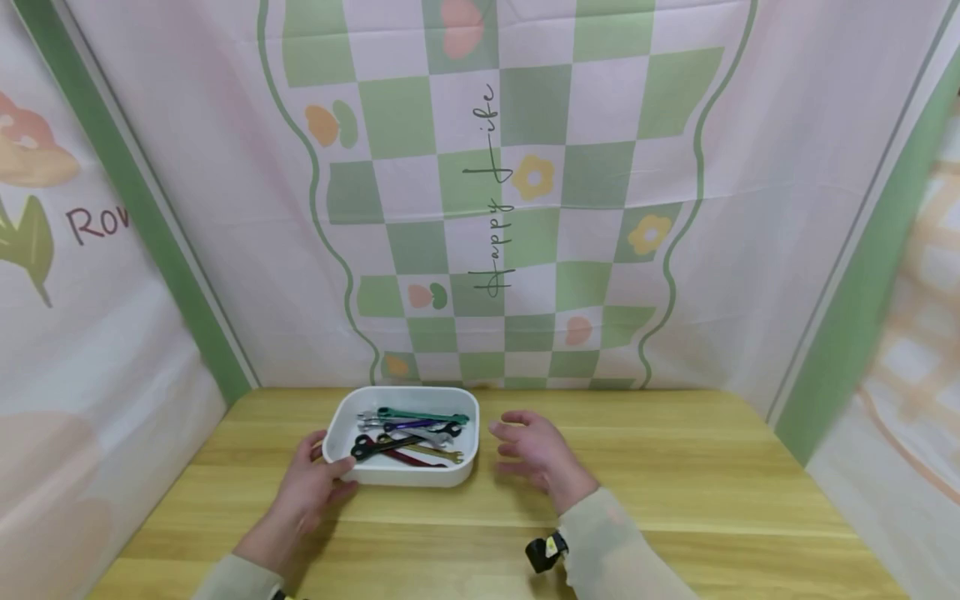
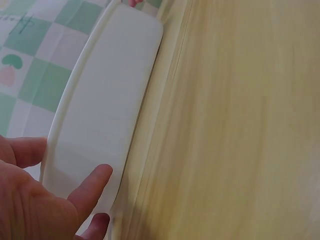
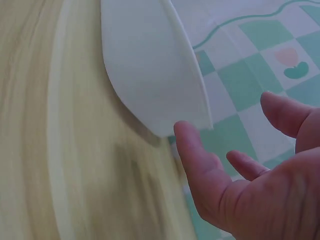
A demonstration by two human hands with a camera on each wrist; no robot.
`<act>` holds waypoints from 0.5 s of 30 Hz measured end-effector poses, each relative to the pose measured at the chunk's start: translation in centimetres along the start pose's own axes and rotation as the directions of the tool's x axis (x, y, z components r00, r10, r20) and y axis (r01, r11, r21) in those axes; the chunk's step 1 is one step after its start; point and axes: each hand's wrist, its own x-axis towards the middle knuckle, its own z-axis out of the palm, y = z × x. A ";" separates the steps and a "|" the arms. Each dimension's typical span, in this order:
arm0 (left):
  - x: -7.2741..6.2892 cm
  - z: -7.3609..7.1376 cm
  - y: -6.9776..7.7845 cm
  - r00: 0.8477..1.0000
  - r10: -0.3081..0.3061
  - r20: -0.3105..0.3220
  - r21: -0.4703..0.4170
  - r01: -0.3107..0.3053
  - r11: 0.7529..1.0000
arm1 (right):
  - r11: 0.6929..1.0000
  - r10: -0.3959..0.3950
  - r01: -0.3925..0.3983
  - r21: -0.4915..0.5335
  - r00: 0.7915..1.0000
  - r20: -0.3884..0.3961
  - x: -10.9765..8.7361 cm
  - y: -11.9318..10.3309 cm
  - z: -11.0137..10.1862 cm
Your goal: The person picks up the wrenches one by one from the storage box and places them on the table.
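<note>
I see patterned cloth [image 1: 525, 183] around a wooden table [image 1: 675, 467]; at lower centre-left my left grip [image 1: 309, 487] holds the white tray [image 1: 408, 477] by its corner, wrenches [image 1: 384, 447] inside; rightward, my right grip [image 1: 538, 452] spreads wide near it.

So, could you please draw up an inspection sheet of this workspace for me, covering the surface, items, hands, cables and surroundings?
Surface: wood-grain table, its far edge near the back cloth.
Job's things: white tray resting on the table; inside, a loose pile of wrenches, among them green, purple, silver, black, gold and red.
Clutter: nothing seen.
Left hand: holds the tray's near left corner.
Right hand: beside the tray's right side, apart from it, holding nothing; a black device sits at that wrist.
Cables: nothing seen.
Surroundings: back cloth with green and white checks and "Happy Life" lettering; printed cloths also hang at both sides.
</note>
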 end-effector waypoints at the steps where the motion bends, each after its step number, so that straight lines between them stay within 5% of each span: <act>1: -0.1 0.2 0.0 1.000 -0.001 0.000 0.000 0.001 1.000 | 1.000 0.007 -0.007 0.001 1.000 0.003 0.0 0.1 0.2; 15: -1.0 2.0 -0.3 1.000 0.008 0.030 0.003 -0.008 1.000 | 0.999 0.040 -0.041 0.027 0.999 0.021 -0.2 0.5 1.0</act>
